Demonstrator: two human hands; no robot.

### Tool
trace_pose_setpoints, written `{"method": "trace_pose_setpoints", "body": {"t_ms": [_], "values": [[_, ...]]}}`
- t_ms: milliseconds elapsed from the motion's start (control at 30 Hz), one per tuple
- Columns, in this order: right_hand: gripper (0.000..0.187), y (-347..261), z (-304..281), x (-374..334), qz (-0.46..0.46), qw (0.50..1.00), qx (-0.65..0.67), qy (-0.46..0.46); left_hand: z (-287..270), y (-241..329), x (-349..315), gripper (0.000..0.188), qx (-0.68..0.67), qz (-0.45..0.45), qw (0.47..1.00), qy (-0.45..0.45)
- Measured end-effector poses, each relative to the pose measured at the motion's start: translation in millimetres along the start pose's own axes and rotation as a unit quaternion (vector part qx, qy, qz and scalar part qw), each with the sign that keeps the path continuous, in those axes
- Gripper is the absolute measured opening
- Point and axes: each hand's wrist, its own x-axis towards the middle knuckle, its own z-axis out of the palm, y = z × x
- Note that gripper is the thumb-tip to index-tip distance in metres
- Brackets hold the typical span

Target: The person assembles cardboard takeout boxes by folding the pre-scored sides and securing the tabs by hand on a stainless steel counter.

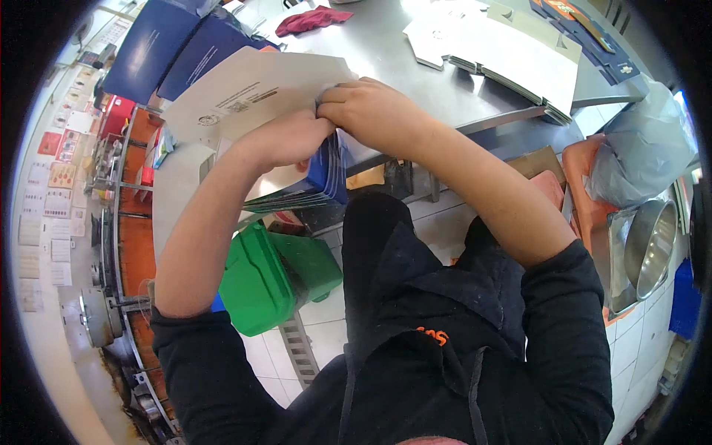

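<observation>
My left hand point(289, 139) and my right hand point(363, 110) meet over the table's near edge, both with fingers closed. Between them they grip the right-hand edge of a flat cardboard box point(259, 81), white on the side facing me with small dark print. The fingertips are partly hidden, and the sheet stands tilted up toward the far left. Just below my left hand, a stack of flat blue cardboard boxes point(334, 172) has its layered edges sticking out past the table.
A steel table point(378, 44) carries a stack of white flat boxes point(512, 63), a dark red cloth point(311, 21) and blue boxes point(152, 48). Below stands a green bin point(256, 285). At right are a plastic bag point(645, 148), an orange chair point(578, 167) and a metal bowl point(653, 248).
</observation>
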Motion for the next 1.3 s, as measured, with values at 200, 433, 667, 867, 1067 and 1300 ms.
{"method": "trace_pose_setpoints", "body": {"t_ms": [200, 433, 667, 867, 1067, 1300], "values": [[0.022, 35, -22, -18, 0.029, 0.999, 0.02, 0.016, 1, -39, -35, 0.041, 0.042, 0.156, 0.913, 0.374], [0.056, 23, -26, 2, 0.498, 0.702, 0.508, 0.021, 66, -134, -16, 0.061, -0.523, 0.173, 0.766, 0.332], [0.087, 49, -26, 22, 0.532, 0.65, 0.538, -0.068, 93, -106, 5, 0.068, -0.664, 0.253, 0.654, 0.259], [0.086, 55, -18, 23, 0.552, 0.639, 0.532, -0.054, 89, -97, 11, 0.066, -0.694, 0.25, 0.626, 0.255], [0.072, 21, -27, 4, 0.451, 0.613, 0.649, 0.004, 88, -105, 16, 0.063, -0.718, 0.255, 0.603, 0.238], [0.089, 4, -21, -19, 0.378, 0.599, 0.705, 0.043, 87, -91, 14, 0.067, -0.728, 0.193, 0.603, 0.263]]}}
